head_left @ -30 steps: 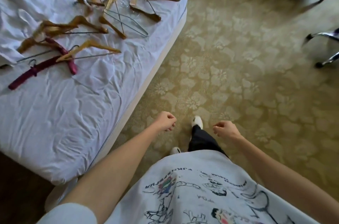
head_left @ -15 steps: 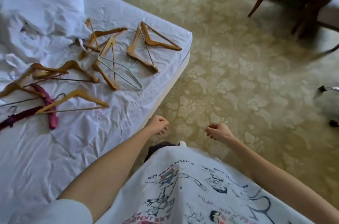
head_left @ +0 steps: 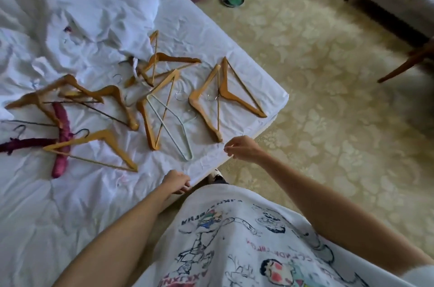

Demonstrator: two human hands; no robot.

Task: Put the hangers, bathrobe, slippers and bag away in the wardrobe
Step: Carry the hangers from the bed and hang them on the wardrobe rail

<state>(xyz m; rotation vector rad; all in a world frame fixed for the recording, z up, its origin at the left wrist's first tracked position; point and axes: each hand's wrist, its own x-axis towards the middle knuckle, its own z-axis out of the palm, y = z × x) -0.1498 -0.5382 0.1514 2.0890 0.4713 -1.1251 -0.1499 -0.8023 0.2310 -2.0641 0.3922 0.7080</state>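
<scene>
A bed with a crumpled white sheet [head_left: 223, 35] carries a scatter of clothes hangers near its corner. Two tan wooden hangers [head_left: 225, 96] lie crossed closest to the corner. Beside them a pale grey wire hanger [head_left: 175, 131] lies under another tan wooden hanger [head_left: 146, 120]. Further along, two plum velvet padded hangers [head_left: 61, 136] cross each other beneath a light wooden hanger [head_left: 110, 141]. More wooden hangers [head_left: 164, 61] lie tangled against a heap of rumpled white bedding [head_left: 98, 4].

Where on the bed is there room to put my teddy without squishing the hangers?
The bare white bed sheet below the padded purple hanger, near the left hand, is free. It is crowded higher up, where the wooden hangers and the pale wire hanger overlap, up to the right hand.
</scene>
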